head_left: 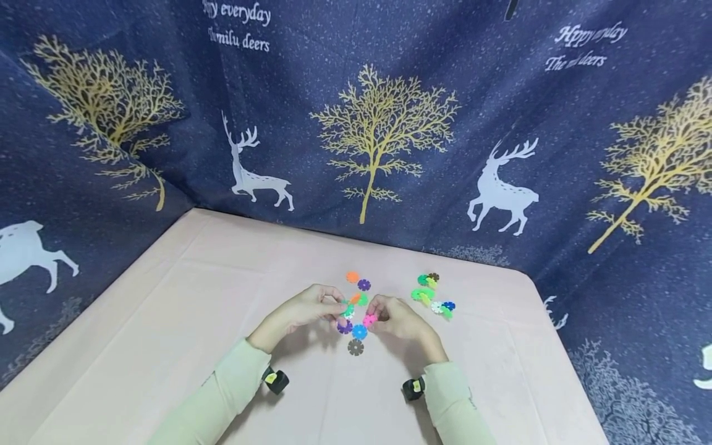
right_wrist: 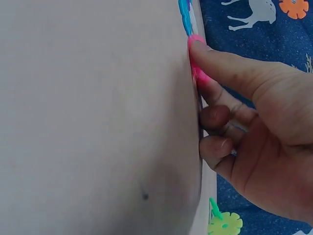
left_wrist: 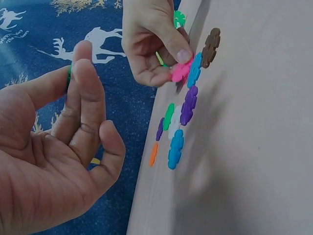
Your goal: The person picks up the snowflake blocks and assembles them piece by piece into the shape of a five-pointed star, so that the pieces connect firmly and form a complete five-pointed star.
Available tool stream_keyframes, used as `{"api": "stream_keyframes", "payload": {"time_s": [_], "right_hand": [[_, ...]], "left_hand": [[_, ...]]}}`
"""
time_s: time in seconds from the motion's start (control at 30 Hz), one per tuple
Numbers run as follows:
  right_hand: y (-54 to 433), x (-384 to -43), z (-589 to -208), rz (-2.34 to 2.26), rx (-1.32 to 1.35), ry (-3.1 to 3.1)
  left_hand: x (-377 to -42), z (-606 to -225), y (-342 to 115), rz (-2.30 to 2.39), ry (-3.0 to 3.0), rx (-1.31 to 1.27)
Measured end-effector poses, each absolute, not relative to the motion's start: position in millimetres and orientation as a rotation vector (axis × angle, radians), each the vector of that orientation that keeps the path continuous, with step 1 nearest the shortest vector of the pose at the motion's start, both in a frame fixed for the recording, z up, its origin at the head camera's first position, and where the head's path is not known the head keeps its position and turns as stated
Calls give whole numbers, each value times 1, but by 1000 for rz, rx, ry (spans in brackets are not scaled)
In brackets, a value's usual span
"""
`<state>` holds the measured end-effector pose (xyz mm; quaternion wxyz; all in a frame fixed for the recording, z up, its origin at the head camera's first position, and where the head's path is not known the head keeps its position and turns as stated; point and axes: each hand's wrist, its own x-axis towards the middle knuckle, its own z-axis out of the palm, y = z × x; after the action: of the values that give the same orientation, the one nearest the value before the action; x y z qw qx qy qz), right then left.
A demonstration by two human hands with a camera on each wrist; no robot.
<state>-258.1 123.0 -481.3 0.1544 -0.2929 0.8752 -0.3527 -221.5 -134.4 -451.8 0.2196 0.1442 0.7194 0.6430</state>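
My left hand (head_left: 317,305) pinches a green notched snowflake disc (head_left: 349,310) between its fingertips, above the loose discs. In the left wrist view only a thin edge of that green disc shows between the fingers. My right hand (head_left: 397,316) pinches a pink snowflake disc (right_wrist: 200,73) between thumb and forefinger, low over the table and right beside a blue disc (head_left: 359,332). Around the hands lie a purple disc (left_wrist: 189,105) and a brown disc (head_left: 356,347). An orange disc (head_left: 355,298) overlaps the left fingertips' area in the head view.
Beyond the hands lie another orange disc (head_left: 353,277) and a purple disc (head_left: 364,285). To the right are small joined clusters: a green and brown one (head_left: 424,280), a green and yellow one (head_left: 421,294), and a white and blue one (head_left: 437,307). A printed cloth (head_left: 311,154) hangs behind the table (head_left: 139,358).
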Motion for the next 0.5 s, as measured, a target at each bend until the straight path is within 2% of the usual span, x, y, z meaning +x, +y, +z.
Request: {"api": "stream_keyframes", "payload": {"time_s": [0.5], "right_hand": [[128,-244,-461,-1021,-812,2651]], "left_hand": [[-221,-447,-133,1798,1944,404]]}}
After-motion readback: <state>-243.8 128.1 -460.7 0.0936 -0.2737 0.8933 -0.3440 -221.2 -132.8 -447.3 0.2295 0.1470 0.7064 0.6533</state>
